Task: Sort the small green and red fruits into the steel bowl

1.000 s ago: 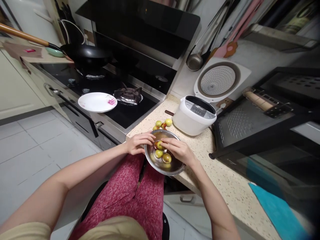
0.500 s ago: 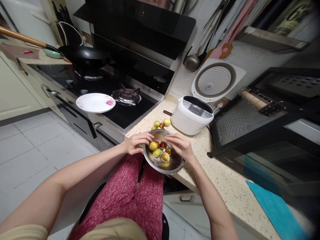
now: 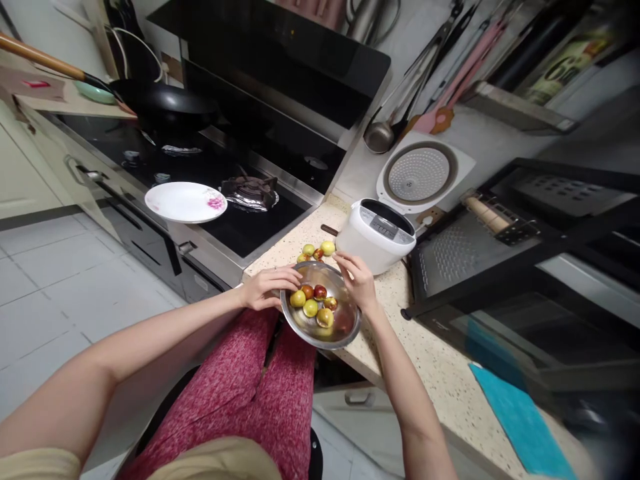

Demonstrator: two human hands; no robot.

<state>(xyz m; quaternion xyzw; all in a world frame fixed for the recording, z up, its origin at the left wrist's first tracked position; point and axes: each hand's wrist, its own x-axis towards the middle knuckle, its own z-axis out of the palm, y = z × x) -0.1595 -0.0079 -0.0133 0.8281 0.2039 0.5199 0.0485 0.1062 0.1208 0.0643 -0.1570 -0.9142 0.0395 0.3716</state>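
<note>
A white plate (image 3: 185, 202) sits on the stove (image 3: 240, 227) at far left. The left hand (image 3: 265, 289) has its grip closed on the near-left rim of a steel bowl (image 3: 345, 327), which juts over the tabletop (image 3: 450, 380) edge and holds several green and red fruits (image 3: 310, 307). More fruits (image 3: 327, 247) lie just behind it. The right hand (image 3: 356, 281) curls over the bowl's far-right rim, fingers loosely bent, grasping nothing. A rice cooker (image 3: 380, 233) stands open just beyond.
</note>
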